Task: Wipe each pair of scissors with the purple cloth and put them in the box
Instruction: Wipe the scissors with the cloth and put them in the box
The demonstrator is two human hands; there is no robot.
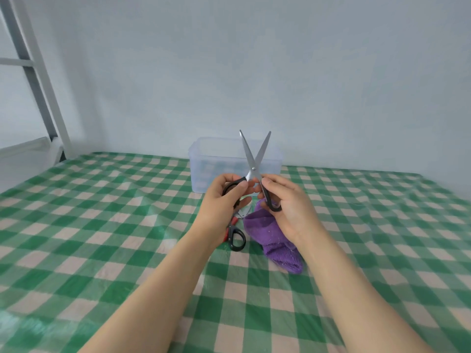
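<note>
While left hand (224, 197) and right hand (288, 200) each hold a pinch grip on one handle of the black scissors (253, 159), blades splayed upright above the purple cloth (265, 230), cloth lies directly under right hand, box (216, 161) behind.

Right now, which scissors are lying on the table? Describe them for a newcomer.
On the green checked table, find the purple cloth. Just left of it lie scissors with black-and-red handles; the other pair is held up, blades open.
</note>
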